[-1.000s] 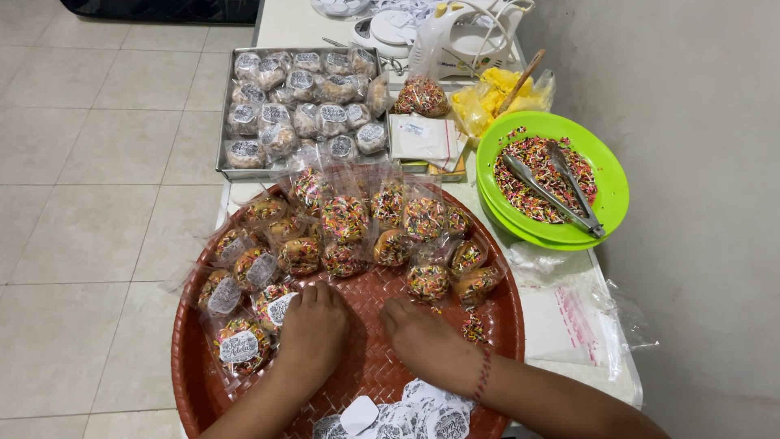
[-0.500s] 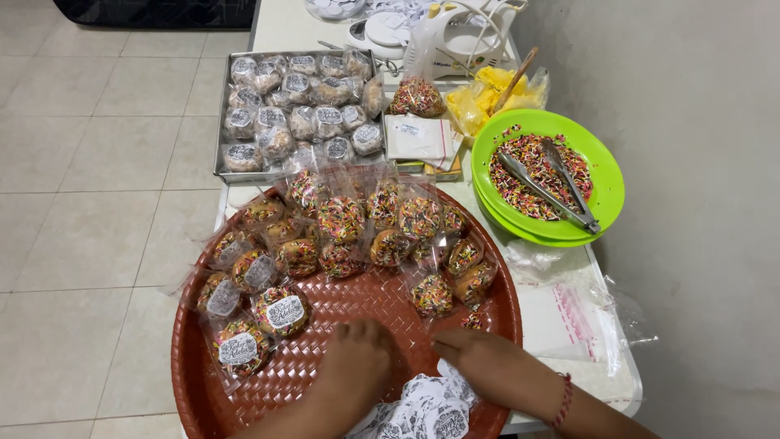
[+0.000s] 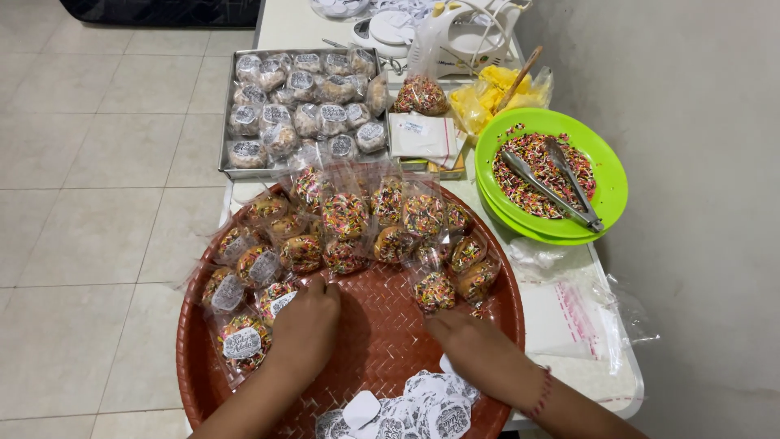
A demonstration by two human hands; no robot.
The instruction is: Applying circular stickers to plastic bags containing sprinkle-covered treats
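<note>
Head view: both hands rest palm down on a round red woven tray [image 3: 203,358] that takes up the near half of the worktop [image 3: 292,24]. The left hand [image 3: 305,329] lies with its fingers curled at the edge of the bagged sprinkle donuts [image 3: 345,219], touching the nearest bags on the left side; whether it has one pinched I cannot tell. The right hand [image 3: 471,345] lies flat and loosely open just below one bagged donut [image 3: 435,291] that sits a little apart from the rest, and it holds nothing.

The step in hand looks like sorting or tidying the bagged donuts on the tray. A pile of white paper labels [image 3: 406,406] lies at the near edge between the wrists, so the next move probably calls for a light pinch on a single bag or label without dragging its neighbours.

Counts: one red tray with roughly twenty bagged donuts, a few already labelled on the left; one metal baking tray [image 3: 226,158] at the far side with about sixteen labelled bags; one green bowl [image 3: 605,162] of sprinkles on the right with one pair of tongs [image 3: 561,191] in it; one white hand mixer [image 3: 471,36] at the far edge.
</note>
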